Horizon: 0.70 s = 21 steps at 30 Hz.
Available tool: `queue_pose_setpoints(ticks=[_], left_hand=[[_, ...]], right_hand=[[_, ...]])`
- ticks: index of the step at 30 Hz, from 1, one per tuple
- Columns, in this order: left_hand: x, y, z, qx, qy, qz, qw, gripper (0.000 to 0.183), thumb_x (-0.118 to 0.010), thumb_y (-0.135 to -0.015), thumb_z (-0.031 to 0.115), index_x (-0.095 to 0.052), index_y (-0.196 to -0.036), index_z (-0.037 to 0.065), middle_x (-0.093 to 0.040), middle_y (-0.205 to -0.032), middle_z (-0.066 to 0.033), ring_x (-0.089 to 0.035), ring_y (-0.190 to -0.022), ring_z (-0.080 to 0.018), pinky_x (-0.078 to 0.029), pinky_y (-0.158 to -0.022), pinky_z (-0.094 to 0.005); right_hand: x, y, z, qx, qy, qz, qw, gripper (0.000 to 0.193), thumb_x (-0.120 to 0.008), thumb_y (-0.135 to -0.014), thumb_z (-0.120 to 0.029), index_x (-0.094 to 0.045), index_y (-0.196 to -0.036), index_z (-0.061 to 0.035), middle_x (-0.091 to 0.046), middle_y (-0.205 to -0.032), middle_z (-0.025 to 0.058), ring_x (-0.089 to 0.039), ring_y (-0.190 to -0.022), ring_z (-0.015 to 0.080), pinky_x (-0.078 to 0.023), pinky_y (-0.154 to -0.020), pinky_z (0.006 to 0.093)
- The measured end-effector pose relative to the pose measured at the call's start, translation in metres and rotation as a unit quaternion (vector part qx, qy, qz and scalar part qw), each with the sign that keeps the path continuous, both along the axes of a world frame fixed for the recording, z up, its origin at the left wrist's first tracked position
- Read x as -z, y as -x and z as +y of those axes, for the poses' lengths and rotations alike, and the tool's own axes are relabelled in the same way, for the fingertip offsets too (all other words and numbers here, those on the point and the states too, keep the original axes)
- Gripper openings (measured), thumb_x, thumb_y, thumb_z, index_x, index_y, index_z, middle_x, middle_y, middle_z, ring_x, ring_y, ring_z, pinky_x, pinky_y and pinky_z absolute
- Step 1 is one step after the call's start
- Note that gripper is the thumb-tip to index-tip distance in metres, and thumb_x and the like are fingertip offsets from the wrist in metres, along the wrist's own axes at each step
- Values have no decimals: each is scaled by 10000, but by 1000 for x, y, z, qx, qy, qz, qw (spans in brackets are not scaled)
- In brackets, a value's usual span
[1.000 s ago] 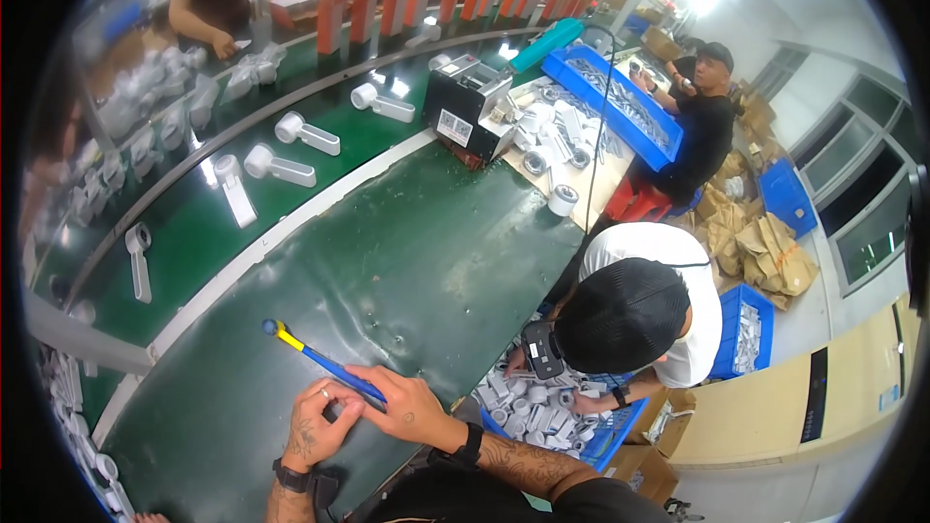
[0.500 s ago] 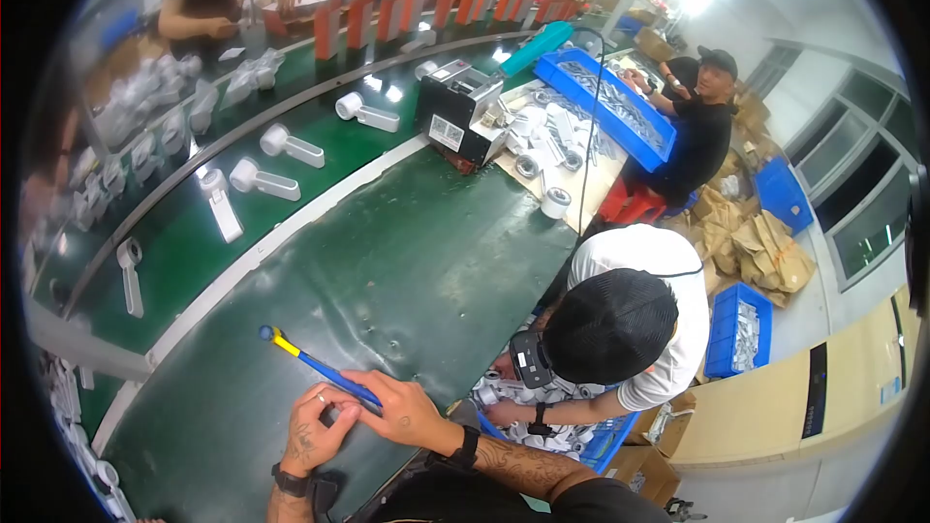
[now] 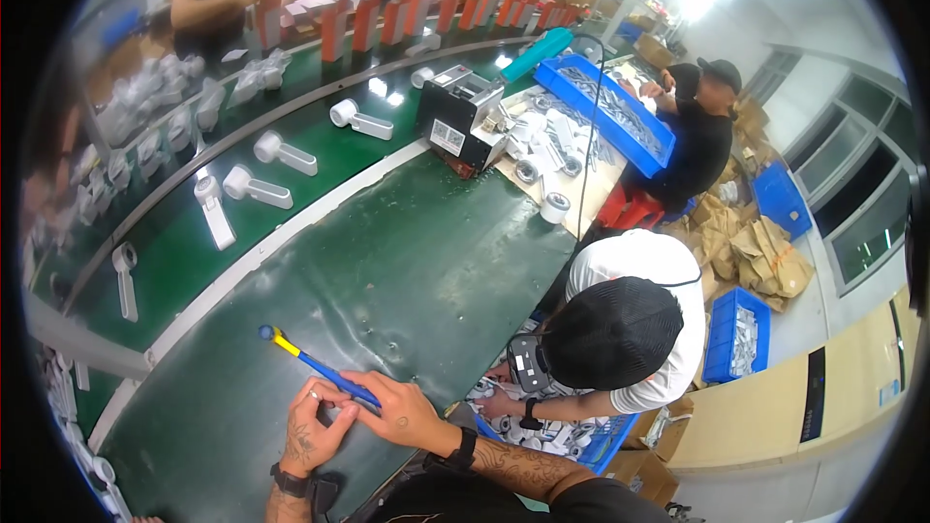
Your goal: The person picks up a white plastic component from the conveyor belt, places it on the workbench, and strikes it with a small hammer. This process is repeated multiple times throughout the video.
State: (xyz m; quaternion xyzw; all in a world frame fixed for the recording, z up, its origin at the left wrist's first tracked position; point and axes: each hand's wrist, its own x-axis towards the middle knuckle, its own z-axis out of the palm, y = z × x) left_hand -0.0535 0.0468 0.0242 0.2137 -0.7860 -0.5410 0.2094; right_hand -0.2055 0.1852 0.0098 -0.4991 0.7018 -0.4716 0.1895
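Observation:
My left hand (image 3: 315, 431) and my right hand (image 3: 407, 416) rest close together over the near edge of the green work surface, fingertips meeting. Both have curled, pinched fingers, and anything between them is too small or hidden to make out. A slim blue and yellow tool (image 3: 318, 364) with a dark round tip lies slantwise just beyond them. Its blue end reaches my right hand's fingers; whether they grip it I cannot tell.
White, round-headed parts (image 3: 257, 187) lie on the green conveyor (image 3: 184, 271). Ahead stands a black machine (image 3: 455, 121). A blue bin (image 3: 605, 111) of parts is beyond it. At my right a co-worker in a white shirt (image 3: 668, 329) reaches into a blue crate (image 3: 610, 446).
White parts on the conveyor have shifted slightly left. The white-shirted co-worker's hands have moved a little within the crate. My hands and the tool stay nearly still.

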Motion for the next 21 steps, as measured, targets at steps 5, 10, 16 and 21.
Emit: queue_pose_setpoints(ticks=[5,10,16,21], left_hand=[[-1,1,0,-6,-3,18,1000,162,-832,-905,80,-698,-964,12,-668,-1123,-100,-625,-918,-189,-532,-854,-335],[5,0,-2,-7,0,12,1000,192,-879,-875,75,-761,-1017,23,-674,-1160,-88,-654,-916,-181,-555,-840,-324],[-1,2,0,-6,8,8,1000,183,-869,-891,63,-770,-1040,23,-687,-1151,-99,-692,-924,-180,-572,-840,-319],[0,1,1,2,0,18,1000,180,-861,-906,54,-768,-1056,19,-691,-1150,-106,-720,-929,-192,-585,-841,-319]], right_hand=[[1,-2,-2,12,-2,1,1000,522,-811,-975,-239,-650,-1453,-103,-759,-1246,142,-775,-967,391,-629,-761,455],[2,0,-2,13,-12,4,1000,530,-811,-973,-231,-645,-1460,-103,-766,-1246,146,-779,-986,390,-635,-786,454],[4,0,-2,6,-7,-4,1000,557,-793,-976,-240,-619,-1492,-126,-754,-1228,143,-751,-970,436,-620,-765,504],[-2,2,1,3,-30,4,1000,540,-801,-977,-215,-639,-1482,-111,-769,-1240,140,-780,-931,370,-629,-769,430]])
